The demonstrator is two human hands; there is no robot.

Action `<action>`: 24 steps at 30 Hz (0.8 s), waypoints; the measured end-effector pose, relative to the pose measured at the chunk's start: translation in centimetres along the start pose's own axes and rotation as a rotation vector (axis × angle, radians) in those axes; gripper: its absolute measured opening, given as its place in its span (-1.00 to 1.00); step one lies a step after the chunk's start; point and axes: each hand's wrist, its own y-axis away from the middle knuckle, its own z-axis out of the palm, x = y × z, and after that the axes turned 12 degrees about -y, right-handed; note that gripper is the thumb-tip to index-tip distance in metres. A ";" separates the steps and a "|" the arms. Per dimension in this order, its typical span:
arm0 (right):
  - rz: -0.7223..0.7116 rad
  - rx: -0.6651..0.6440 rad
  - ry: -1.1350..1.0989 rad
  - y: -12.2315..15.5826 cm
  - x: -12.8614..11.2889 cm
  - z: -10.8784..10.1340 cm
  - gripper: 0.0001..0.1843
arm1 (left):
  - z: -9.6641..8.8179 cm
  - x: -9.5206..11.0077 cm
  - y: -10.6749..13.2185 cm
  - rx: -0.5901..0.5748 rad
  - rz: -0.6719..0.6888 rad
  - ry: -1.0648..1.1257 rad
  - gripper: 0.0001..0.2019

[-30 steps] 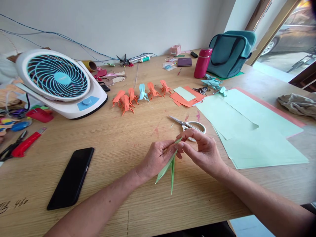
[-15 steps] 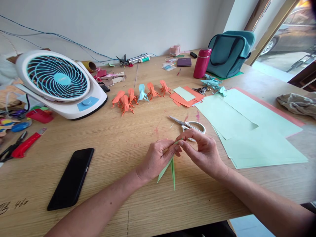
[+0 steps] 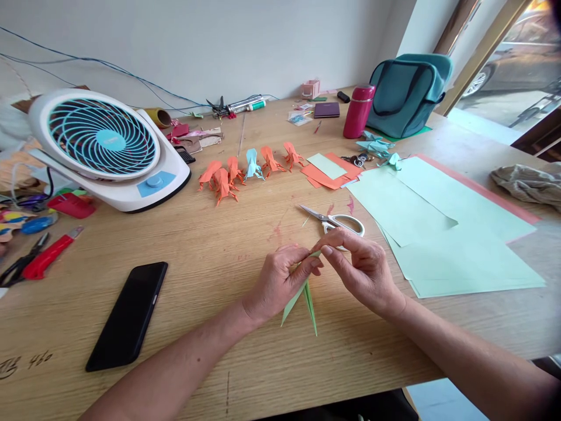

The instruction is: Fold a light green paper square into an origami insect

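Note:
A narrow folded piece of light green paper point(image 3: 303, 298) is held just above the wooden table point(image 3: 210, 245). My left hand point(image 3: 278, 283) is closed round its upper part, and two pointed flaps hang down below the fingers. My right hand point(image 3: 362, 269) pinches the top tip of the same paper between thumb and forefinger. White-handled scissors point(image 3: 335, 221) lie just beyond my right hand.
Orange and blue folded paper figures point(image 3: 245, 168) stand in a row mid-table. Light green sheets point(image 3: 442, 228) lie to the right, orange sheets point(image 3: 328, 172) behind the scissors. A black phone point(image 3: 128, 316) and a white fan point(image 3: 109, 149) are on the left. A teal bag point(image 3: 407, 93) and red bottle point(image 3: 358, 111) stand at the back.
The hanging flaps of the green paper have swung slightly to the right, and my hands have drawn a little closer together at the tip.

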 end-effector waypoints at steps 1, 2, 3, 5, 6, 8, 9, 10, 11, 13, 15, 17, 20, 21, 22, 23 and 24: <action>-0.019 0.003 0.016 0.0 -0.1 0.0 -0.75 | -0.2 0.1 -0.1 -0.028 -0.014 0.018 -0.57; -0.038 0.005 0.030 0.0 -0.2 -0.1 -0.75 | -0.6 0.3 -0.2 -0.068 -0.028 0.044 -0.58; -0.057 0.010 0.039 0.0 -0.3 -0.2 -0.76 | -1.0 0.4 -0.3 -0.123 -0.038 0.078 -0.60; -0.090 0.015 0.047 -0.1 -0.4 -0.3 -0.77 | -2.0 0.5 -0.7 -0.251 -0.036 0.150 -0.66; -0.106 0.016 0.049 -0.1 -0.5 -0.4 -0.78 | -2.5 0.5 -0.8 -0.320 -0.019 0.174 -0.70; -0.141 0.008 0.053 -0.2 -0.5 -0.4 -0.80 | -3.4 0.3 -1.1 -0.425 0.022 0.188 -0.75; -0.154 -0.003 0.058 -0.2 -0.5 -0.5 -0.80 | -3.7 0.2 -1.2 -0.463 0.038 0.187 -0.76; -0.162 -0.018 0.063 -0.2 -0.5 -0.5 -0.80 | -4.0 -0.1 -1.3 -0.487 0.046 0.180 -0.76; -0.168 -0.036 0.067 -0.2 -0.4 -0.5 -0.81 | -4.2 -0.3 -1.4 -0.504 0.050 0.172 -0.76; -0.182 -0.074 0.077 -0.1 -0.2 -0.4 -0.84 | -4.3 -0.9 -1.4 -0.525 0.060 0.158 -0.75; -0.205 -0.102 0.101 0.0 0.0 -0.4 -0.88 | -4.2 -1.5 -1.5 -0.541 0.092 0.142 -0.71; -0.229 -0.131 0.136 0.1 0.2 -0.4 -0.90 | -4.0 -2.0 -1.5 -0.539 0.137 0.103 -0.68; -0.246 -0.182 0.175 0.2 0.4 -0.4 -0.89 | -3.6 -2.6 -1.4 -0.484 0.198 0.008 -0.70; -0.247 -0.199 0.183 0.2 0.4 -0.5 -0.89 | -3.4 -2.7 -1.4 -0.459 0.218 -0.021 -0.73; -0.245 -0.217 0.191 0.1 0.4 -0.5 -0.89 | -3.2 -2.9 -1.3 -0.437 0.237 -0.045 -0.76; -0.239 -0.236 0.203 0.1 0.4 -0.5 -0.88 | -3.0 -3.0 -1.2 -0.420 0.254 -0.066 -0.79; -0.231 -0.254 0.216 0.1 0.4 -0.6 -0.88 | -2.7 -3.2 -1.1 -0.403 0.269 -0.087 -0.80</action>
